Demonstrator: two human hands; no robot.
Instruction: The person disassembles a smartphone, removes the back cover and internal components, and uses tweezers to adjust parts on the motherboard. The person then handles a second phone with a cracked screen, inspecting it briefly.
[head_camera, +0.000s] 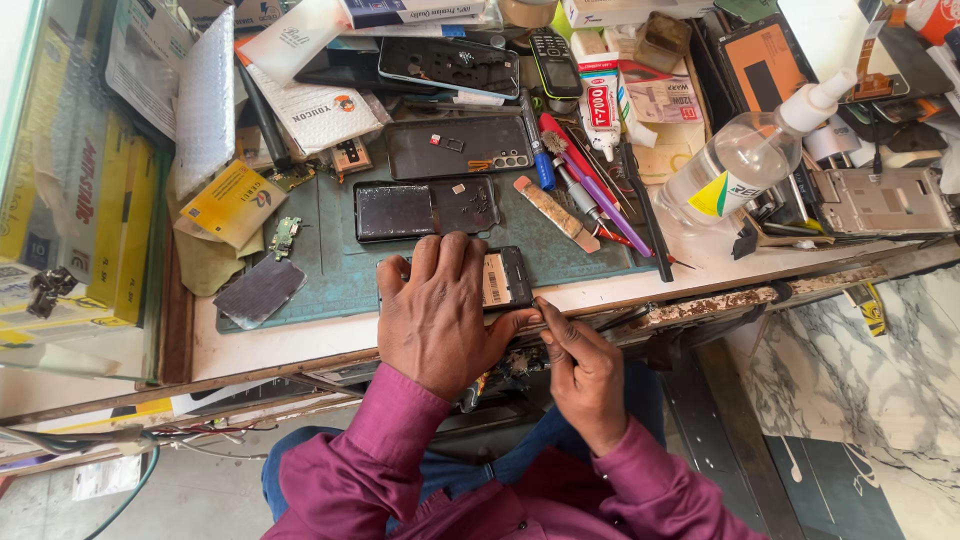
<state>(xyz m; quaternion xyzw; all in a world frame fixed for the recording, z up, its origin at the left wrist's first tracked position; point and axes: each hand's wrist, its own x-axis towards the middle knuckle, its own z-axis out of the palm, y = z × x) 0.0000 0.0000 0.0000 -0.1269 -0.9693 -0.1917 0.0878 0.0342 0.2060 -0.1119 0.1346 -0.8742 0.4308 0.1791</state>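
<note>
My left hand (435, 310) lies flat, palm down, on an opened dark phone (508, 278) at the front edge of the green work mat (335, 272), pressing it down. A pale label shows on the phone beside my fingers. My right hand (580, 370) sits just off the bench edge, its fingers pinched on a thin tool whose tip meets the phone's lower right corner. Two more phone bodies, a black one (425, 208) and a grey back cover (458, 147), lie farther back on the mat.
A clear spray bottle (745, 160) lies on its side at right. A glue tube (600, 105), pens, tweezers and a nail file (557, 213) crowd the mat's right side. A yellow packet (232, 200) and a small circuit board (284, 236) lie at left. A grey metal phone frame (880, 200) sits far right.
</note>
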